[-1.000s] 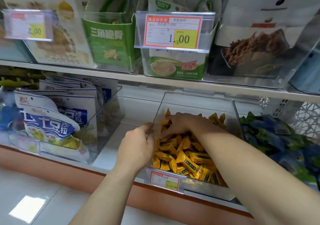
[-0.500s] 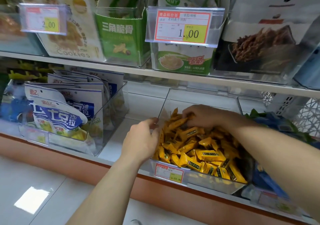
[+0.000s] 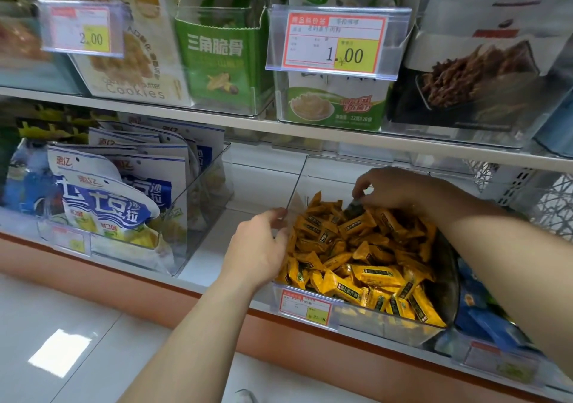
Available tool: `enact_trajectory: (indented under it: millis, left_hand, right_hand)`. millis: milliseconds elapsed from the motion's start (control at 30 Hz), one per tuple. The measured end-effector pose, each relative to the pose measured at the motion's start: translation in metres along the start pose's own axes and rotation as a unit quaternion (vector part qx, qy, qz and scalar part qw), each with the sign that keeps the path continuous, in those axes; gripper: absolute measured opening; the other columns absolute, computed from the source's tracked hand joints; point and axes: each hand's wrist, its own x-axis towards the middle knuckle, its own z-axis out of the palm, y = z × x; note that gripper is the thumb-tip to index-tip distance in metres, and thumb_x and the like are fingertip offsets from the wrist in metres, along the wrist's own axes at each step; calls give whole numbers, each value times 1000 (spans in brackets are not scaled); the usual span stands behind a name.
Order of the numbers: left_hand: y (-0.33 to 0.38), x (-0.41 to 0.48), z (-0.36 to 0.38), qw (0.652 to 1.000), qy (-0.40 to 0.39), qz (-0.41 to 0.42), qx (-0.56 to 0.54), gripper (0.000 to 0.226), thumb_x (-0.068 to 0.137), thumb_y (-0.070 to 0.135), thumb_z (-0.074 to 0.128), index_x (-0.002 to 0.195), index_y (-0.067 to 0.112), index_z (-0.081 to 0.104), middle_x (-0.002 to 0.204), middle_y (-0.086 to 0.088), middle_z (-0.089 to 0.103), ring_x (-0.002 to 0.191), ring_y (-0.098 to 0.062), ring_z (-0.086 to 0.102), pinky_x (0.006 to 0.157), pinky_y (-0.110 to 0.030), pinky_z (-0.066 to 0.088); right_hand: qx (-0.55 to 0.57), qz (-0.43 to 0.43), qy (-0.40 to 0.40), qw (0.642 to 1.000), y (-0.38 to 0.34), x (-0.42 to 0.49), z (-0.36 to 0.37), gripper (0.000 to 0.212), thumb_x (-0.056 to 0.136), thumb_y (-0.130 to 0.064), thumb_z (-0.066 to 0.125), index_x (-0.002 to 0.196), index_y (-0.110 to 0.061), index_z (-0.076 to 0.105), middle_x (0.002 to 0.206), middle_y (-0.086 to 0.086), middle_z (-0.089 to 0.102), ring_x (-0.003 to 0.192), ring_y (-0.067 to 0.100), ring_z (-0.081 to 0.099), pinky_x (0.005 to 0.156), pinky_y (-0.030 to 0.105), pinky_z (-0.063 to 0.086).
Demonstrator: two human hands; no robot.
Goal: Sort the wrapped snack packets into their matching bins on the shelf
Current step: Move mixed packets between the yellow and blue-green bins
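A clear plastic bin (image 3: 384,320) on the lower shelf holds a heap of yellow wrapped snack packets (image 3: 362,247). My left hand (image 3: 260,249) grips the bin's left wall near its top edge. My right hand (image 3: 393,187) reaches over the back of the heap and pinches a small dark green packet (image 3: 352,209) that stands out among the yellow ones. To the right, a second bin holds blue and green packets (image 3: 483,312), mostly hidden behind my right forearm.
A clear bin of white and blue pouches (image 3: 114,204) stands at the left of the lower shelf. The upper shelf (image 3: 279,126) carries boxes of cookies and snacks behind price tags (image 3: 336,43). An orange shelf edge and pale floor tiles lie below.
My right hand has moved from the front of the heap to the back right and now pinches a dark green packet. My left hand has stayed on the bin's left wall.
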Motion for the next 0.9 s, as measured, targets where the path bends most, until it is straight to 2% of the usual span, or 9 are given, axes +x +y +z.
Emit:
enact_trajectory:
  millis: [67, 133, 267, 367, 533, 600, 767, 833, 900]
  left_hand:
    - [0, 0, 1, 1000, 1, 2, -2, 38, 96, 28, 54, 134, 30, 58, 119, 11, 68, 105, -20, 66, 95, -43, 52]
    - [-1, 0, 1, 1000, 1, 5, -1, 38, 96, 29, 55, 134, 30, 58, 119, 12, 68, 104, -19, 66, 95, -43, 52]
    - [-3, 3, 2, 1000, 1, 2, -1, 38, 96, 30, 55, 134, 31, 58, 119, 12, 67, 103, -19, 66, 94, -41, 52]
    - [-1, 4, 2, 1000, 8, 5, 1, 39, 95, 33, 55, 133, 27, 59, 121, 9, 68, 108, -19, 64, 95, -36, 51]
    - [17, 1, -3, 994, 97, 59, 1, 42, 92, 32, 58, 133, 25, 58, 129, 3, 62, 113, -17, 60, 94, -32, 48]
    - [30, -2, -2, 989, 111, 93, 6, 38, 90, 28, 59, 128, 27, 61, 125, 4, 62, 111, -16, 60, 88, -27, 44]
    - [61, -11, 24, 990, 45, 129, 15, 31, 90, 28, 61, 121, 28, 66, 122, 3, 65, 104, -19, 64, 86, -30, 51]
    - [70, -12, 38, 992, 10, 123, 36, 36, 90, 31, 60, 126, 28, 63, 124, 0, 66, 107, -23, 64, 88, -34, 52]
    - [76, -13, 52, 990, -27, 120, 63, 42, 90, 37, 58, 131, 29, 58, 129, -2, 64, 114, -25, 61, 91, -34, 50]
  right_hand:
    - [27, 6, -56, 998, -4, 8, 6, 44, 95, -37, 62, 136, -27, 55, 137, -1, 54, 120, 20, 52, 96, 33, 44]
    - [22, 11, -75, 997, -6, 15, 15, 48, 94, -30, 64, 139, -23, 53, 138, 3, 54, 118, 21, 54, 91, 31, 45]
    - [23, 2, -43, 999, -6, 20, 28, 42, 87, -34, 73, 126, -23, 61, 124, 1, 61, 101, 15, 57, 83, 30, 49]
    - [87, -16, 34, 996, -10, 10, 23, 32, 83, -33, 78, 110, -26, 64, 110, -2, 63, 91, 12, 58, 68, 24, 45]
    - [221, -55, 180, 957, -17, -44, 9, 18, 87, -29, 74, 101, -38, 65, 102, -16, 61, 86, -1, 59, 65, 9, 39]
    - [269, -34, 209, 939, -9, -78, 12, 20, 89, -28, 71, 98, -44, 63, 103, -22, 61, 88, -4, 60, 68, 13, 42]
    - [311, 34, 311, 897, 29, -162, 27, 32, 80, -12, 74, 92, -40, 67, 90, -13, 72, 85, 8, 68, 77, 30, 54]
    - [285, 78, 350, 889, 45, -182, 32, 37, 76, -10, 73, 91, -43, 66, 87, -19, 71, 84, 6, 67, 74, 24, 52]
    - [223, 125, 382, 888, 57, -195, 35, 38, 76, -16, 72, 93, -48, 62, 82, -26, 67, 78, 4, 64, 64, 18, 47]
